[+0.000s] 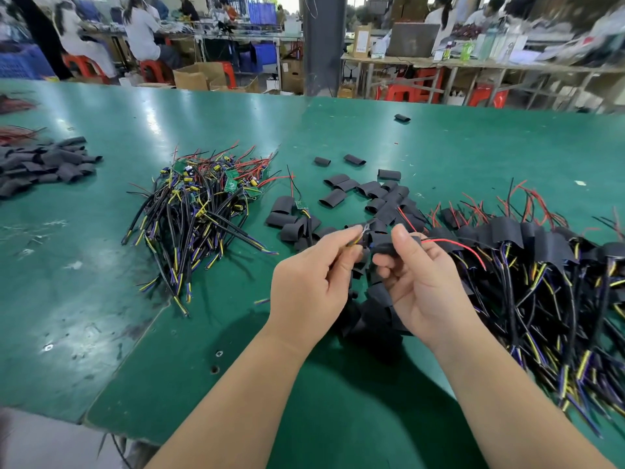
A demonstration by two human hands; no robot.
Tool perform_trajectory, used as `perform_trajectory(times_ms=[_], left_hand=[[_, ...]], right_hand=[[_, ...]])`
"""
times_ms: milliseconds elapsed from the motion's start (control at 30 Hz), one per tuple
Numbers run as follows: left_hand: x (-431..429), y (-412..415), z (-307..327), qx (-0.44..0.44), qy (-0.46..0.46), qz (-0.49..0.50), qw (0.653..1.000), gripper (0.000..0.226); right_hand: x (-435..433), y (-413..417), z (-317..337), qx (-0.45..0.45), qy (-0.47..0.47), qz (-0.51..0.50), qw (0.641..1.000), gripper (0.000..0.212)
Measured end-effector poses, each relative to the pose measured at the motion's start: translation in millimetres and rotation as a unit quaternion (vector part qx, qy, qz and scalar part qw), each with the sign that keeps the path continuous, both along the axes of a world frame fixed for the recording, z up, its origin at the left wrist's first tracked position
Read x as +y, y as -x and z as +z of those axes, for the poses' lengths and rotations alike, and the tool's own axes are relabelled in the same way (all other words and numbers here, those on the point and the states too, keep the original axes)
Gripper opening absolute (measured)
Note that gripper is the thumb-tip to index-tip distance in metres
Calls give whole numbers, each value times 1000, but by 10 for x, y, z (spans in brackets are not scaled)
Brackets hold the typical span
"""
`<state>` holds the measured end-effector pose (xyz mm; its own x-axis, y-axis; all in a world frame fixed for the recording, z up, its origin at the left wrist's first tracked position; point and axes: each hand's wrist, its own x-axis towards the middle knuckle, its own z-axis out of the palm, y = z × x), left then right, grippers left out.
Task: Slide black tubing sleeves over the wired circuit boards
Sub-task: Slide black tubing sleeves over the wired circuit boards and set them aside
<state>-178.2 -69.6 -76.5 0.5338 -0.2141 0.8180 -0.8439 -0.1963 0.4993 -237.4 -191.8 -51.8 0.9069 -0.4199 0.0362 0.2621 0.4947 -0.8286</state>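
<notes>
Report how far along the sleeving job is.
Done: a big pile of sleeved boards lies at the right. In hand: the left hand pinches one board's wires while the right hand grips a black sleeve on them. Left: a heap of bare wired boards, with loose sleeves beside it.

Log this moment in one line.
step: sleeving | left hand: pinches wires | right hand: grips black sleeve | sleeved pile: right

Your counter (209, 333) is a glossy, scuffed green mat; the sleeves (368, 194) look matt black rubbery plastic, the wires (189, 225) smooth plastic-coated.
</notes>
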Motion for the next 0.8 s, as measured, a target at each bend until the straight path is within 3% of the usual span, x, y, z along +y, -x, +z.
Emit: perform_trajectory(times_ms=[133, 267, 400, 533, 667, 800], left_hand=[[-12, 29, 9, 34, 3, -41, 999, 12], [-19, 22, -21, 37, 18, -56, 998, 15], [-22, 3, -24, 54, 33, -58, 996, 13], [-37, 3, -15, 45, 30, -50, 997, 12], [-56, 17, -1, 61, 44, -59, 995, 14], [-41, 0, 11, 74, 41, -48, 995, 12]], right_hand=[[19, -9, -10, 22, -71, -15, 997, 36], [16, -14, -6, 22, -93, -9, 995, 18], [24, -2, 10, 22, -83, -3, 996, 18], [46, -3, 35, 57, -133, -29, 989, 20], [46, -3, 27, 87, -189, -28, 978, 46], [62, -13, 24, 89, -182, -33, 979, 51]])
